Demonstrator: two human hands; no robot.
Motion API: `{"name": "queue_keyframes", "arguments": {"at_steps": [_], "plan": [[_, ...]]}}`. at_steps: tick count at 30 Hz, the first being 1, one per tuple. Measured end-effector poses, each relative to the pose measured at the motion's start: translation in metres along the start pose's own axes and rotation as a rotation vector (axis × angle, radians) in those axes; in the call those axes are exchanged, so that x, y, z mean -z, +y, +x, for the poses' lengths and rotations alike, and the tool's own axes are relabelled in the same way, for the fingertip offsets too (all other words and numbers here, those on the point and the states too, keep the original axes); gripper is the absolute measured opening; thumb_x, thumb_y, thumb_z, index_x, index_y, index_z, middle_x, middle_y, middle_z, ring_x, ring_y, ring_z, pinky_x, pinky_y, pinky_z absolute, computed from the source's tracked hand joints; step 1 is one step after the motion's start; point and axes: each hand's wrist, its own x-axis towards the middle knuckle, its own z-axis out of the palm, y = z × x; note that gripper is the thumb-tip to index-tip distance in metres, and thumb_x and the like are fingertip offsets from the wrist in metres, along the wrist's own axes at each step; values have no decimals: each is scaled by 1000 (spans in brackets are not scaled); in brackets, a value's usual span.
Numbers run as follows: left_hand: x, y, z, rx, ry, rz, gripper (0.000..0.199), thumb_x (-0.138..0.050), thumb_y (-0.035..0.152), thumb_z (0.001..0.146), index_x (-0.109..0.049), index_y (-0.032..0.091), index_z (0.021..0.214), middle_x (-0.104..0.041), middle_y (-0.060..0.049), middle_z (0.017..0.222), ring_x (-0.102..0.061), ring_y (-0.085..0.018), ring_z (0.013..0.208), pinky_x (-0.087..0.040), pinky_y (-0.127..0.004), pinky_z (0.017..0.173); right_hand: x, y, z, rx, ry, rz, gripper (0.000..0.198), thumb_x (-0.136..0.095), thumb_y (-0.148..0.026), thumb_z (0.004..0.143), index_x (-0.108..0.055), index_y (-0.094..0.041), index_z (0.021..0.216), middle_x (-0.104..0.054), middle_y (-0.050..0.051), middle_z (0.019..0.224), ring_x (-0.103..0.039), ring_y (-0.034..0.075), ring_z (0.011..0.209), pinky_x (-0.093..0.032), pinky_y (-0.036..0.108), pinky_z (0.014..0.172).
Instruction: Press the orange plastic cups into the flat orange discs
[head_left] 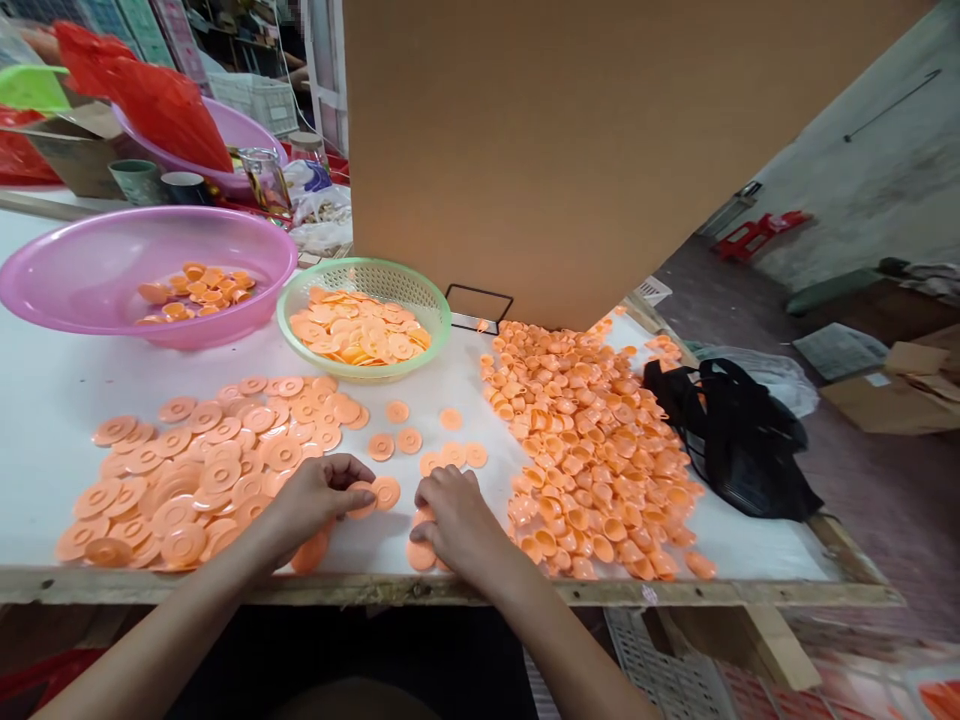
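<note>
My left hand is closed, thumb and fingers pinching a small orange plastic saucer by its edge. Another orange saucer lies against it on the right. My right hand curls its fingers and thumb on an orange saucer, partly hidden by the fingers. Below the right thumb rests one more saucer. Beside my left hand spreads a wide heap of saucers. A large pile of small orange cups lies to the right of my right hand.
Behind the saucers stand a green strainer basket with flat orange pieces and a pink basin with several cups. A big cardboard box blocks the back. A black bag lies at the right edge; the wooden table edge runs in front.
</note>
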Motion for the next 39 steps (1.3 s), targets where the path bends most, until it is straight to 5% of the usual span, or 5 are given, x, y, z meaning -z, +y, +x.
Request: {"name": "queue_keyframes", "arguments": {"at_steps": [11, 18, 29, 33, 39], "plan": [[3, 6, -8, 66, 4, -148, 33, -77, 39, 63, -67, 15, 82, -61, 2, 69, -50, -10, 61, -34, -21, 55, -6, -7, 24, 99, 243, 220, 17, -58, -5, 84, -66, -20, 81, -67, 3, 79, -57, 18, 83, -41, 31, 77], [0, 5, -6, 34, -53, -95, 35, -72, 40, 64, -72, 14, 87, -65, -2, 73, -54, -13, 65, -40, -24, 59, -14, -18, 20, -172, 165, 731, 17, -67, -14, 78, -69, -20, 94, -71, 0, 80, -65, 15, 75, -49, 25, 69], [-8, -18, 4, -271, 109, 447, 22, -56, 31, 79, -73, 22, 89, -73, -2, 83, -64, -19, 73, -48, -29, 68, -13, 3, -15, 73, 214, 225, 20, -55, -8, 87, -70, -21, 85, -67, 5, 89, -57, 19, 89, -46, 30, 79], [-17, -21, -2, -548, 221, 662, 21, -53, 26, 85, -72, 21, 90, -68, -6, 94, -59, -21, 86, -48, -33, 75, -7, 14, -45, -79, 250, 248, 23, -52, -11, 91, -70, -22, 98, -64, 5, 91, -59, 17, 84, -48, 29, 74], [-63, -17, -12, -635, -109, 804, 11, -59, 10, 80, -65, 19, 76, -61, -3, 82, -53, -19, 84, -44, -32, 72, -1, 13, -62, -186, 126, 126, 13, -70, -15, 82, -70, -22, 93, -61, 3, 88, -56, 19, 87, -45, 30, 74]]}}
